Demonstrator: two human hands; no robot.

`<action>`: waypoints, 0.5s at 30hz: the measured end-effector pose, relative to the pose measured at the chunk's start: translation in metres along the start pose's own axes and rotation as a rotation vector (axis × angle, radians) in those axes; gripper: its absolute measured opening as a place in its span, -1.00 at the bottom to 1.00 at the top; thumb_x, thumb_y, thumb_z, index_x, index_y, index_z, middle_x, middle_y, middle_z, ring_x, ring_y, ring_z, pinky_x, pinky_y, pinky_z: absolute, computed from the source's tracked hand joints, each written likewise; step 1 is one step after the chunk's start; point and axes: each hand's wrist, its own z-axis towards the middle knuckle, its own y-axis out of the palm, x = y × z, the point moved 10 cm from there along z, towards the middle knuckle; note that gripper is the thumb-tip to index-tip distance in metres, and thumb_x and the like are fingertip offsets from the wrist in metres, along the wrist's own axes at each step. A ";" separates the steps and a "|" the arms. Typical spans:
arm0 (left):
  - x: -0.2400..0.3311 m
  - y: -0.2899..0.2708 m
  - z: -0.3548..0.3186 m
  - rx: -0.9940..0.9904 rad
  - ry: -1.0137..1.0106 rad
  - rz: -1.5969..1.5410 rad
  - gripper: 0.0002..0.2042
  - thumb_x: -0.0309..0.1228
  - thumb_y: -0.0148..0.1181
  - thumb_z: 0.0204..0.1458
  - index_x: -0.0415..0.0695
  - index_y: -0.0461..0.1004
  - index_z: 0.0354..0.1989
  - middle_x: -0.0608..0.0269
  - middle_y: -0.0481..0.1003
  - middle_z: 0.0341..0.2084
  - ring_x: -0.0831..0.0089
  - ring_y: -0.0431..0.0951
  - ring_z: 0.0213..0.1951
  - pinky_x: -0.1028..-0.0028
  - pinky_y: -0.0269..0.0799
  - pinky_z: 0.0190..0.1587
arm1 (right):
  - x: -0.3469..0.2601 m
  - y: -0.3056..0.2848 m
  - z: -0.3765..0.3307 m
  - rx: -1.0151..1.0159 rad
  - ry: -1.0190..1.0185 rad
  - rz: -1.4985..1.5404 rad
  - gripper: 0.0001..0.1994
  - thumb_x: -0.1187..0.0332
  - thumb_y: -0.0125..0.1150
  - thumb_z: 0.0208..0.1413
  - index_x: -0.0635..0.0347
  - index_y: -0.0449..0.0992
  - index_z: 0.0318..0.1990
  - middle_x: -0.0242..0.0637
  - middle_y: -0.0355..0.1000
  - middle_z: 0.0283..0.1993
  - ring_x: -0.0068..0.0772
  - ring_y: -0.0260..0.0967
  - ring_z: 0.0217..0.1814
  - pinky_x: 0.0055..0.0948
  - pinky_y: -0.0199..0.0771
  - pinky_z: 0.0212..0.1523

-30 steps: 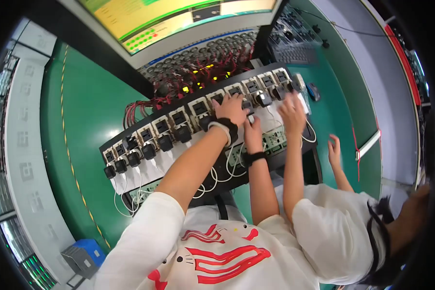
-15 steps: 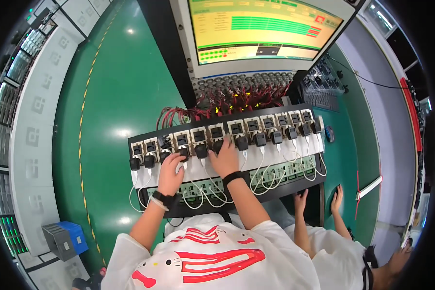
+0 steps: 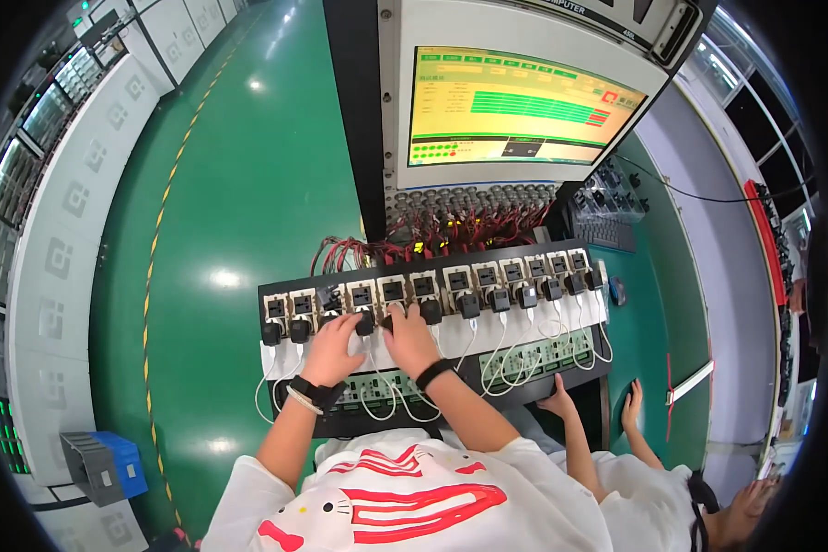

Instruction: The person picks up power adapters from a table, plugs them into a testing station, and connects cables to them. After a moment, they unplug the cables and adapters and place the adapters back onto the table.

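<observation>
A row of black power adapters point(image 3: 468, 304) sits plugged into universal sockets point(image 3: 423, 285) along a long panel, with white cables hanging from them. My left hand point(image 3: 331, 351) bends over the left part of the row, its fingertips at the black power adapter point(image 3: 365, 322) in the fourth column; it hides most of the adapter beside it. Just to its right, my right hand point(image 3: 411, 344) has its fingers closed around the adapter in the fifth column, mostly covered by them. Below the row lie green circuit boards point(image 3: 538, 354), partly behind my wrists.
A lit monitor point(image 3: 524, 106) stands beyond the panel, above bundled red wires point(image 3: 340, 253). At right are a keyboard point(image 3: 607, 235), a mouse point(image 3: 618, 292) and a co-worker's hands point(image 3: 557, 397). A grey-and-blue crate point(image 3: 106, 467) sits on the floor at left.
My right hand has shifted one column left, uncovering the adapter it was at. My left hand stays near the same adapter. The whole view has tilted up, showing more of the monitor.
</observation>
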 end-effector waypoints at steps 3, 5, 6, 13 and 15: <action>0.052 0.004 0.004 -0.229 0.163 -0.253 -0.16 -0.45 0.25 -0.31 -0.13 0.01 0.27 -0.06 0.26 0.10 -0.05 0.26 0.13 0.26 0.28 0.10 | -0.034 -0.016 -0.031 -0.062 -0.101 0.309 -0.35 0.44 0.30 -0.17 0.25 0.14 0.12 0.12 0.19 -0.07 0.19 0.19 0.01 -0.13 0.23 0.07; 0.057 0.024 0.000 -0.387 0.164 -0.332 -0.28 -0.43 0.28 -0.28 -0.14 0.15 0.17 -0.06 0.37 -0.03 0.02 0.39 0.00 0.30 0.36 0.00 | -0.022 -0.011 -0.047 -0.034 -0.058 0.520 -0.39 0.35 0.32 -0.11 0.28 0.15 0.09 -0.02 0.22 -0.06 -0.10 0.26 -0.02 -0.30 0.32 -0.01; 0.053 0.035 -0.004 -0.488 0.106 -0.351 -0.35 -0.43 0.31 -0.28 -0.16 0.23 0.10 -0.05 0.42 -0.10 0.04 0.44 -0.05 0.33 0.38 -0.02 | -0.013 -0.010 -0.053 -0.051 0.022 0.679 -0.47 0.30 0.28 -0.02 0.31 0.20 0.05 -0.08 0.25 -0.10 -0.21 0.30 -0.08 -0.37 0.35 -0.05; 0.075 0.030 -0.017 -0.493 0.340 -0.125 -0.57 -0.30 0.33 -0.23 -0.15 0.38 -0.15 0.09 0.44 -0.37 0.10 0.48 -0.26 0.31 0.41 -0.21 | 0.019 0.047 -0.095 -0.521 0.257 0.892 -0.72 0.23 -0.10 0.26 0.27 0.30 -0.06 -0.44 0.26 -0.43 -0.63 0.19 -0.41 -0.61 0.23 -0.34; 0.085 0.032 -0.018 -0.532 0.386 0.002 -0.61 -0.36 0.30 -0.25 -0.15 0.36 -0.20 0.11 0.44 -0.37 0.12 0.49 -0.25 0.27 0.41 -0.22 | 0.014 0.042 -0.097 -0.450 0.215 0.827 -0.70 0.25 -0.09 0.25 0.30 0.30 -0.03 -0.31 0.35 -0.33 -0.45 0.29 -0.30 -0.49 0.28 -0.23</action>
